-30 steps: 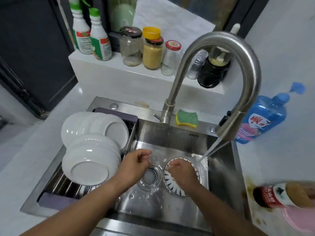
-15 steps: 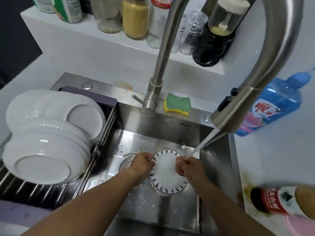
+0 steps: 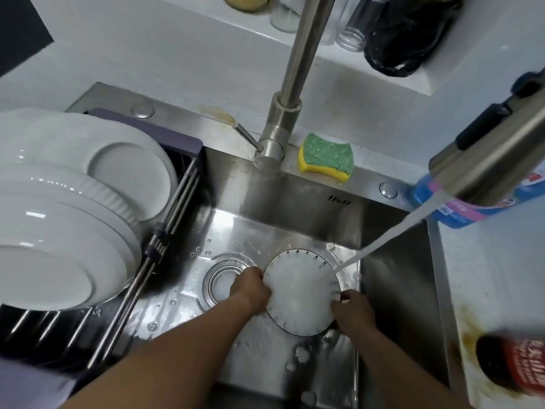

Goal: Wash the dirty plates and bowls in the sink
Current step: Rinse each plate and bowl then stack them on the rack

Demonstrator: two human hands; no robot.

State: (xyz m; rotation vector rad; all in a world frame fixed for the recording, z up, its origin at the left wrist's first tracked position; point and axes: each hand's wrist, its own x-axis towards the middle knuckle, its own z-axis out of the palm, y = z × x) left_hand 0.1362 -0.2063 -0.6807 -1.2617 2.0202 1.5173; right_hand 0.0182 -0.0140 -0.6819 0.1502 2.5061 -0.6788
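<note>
Rinsing dash-rimmed plate (image 3: 300, 293) low in sink (image 3: 295, 208), beside drain (image 3: 219, 280), under water stream (image 3: 383, 240). Left hand (image 3: 250, 287), right hand (image 3: 352, 312) pinch opposite rims. Judged: stiff ceramic, wet, slippery, breakable; two-sided rim hold is safest.

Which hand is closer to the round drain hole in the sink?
Left. The left hand holds the plate by its rim beside the drain; the right hand holds the opposite rim, the plate lying between it and the drain.
</note>
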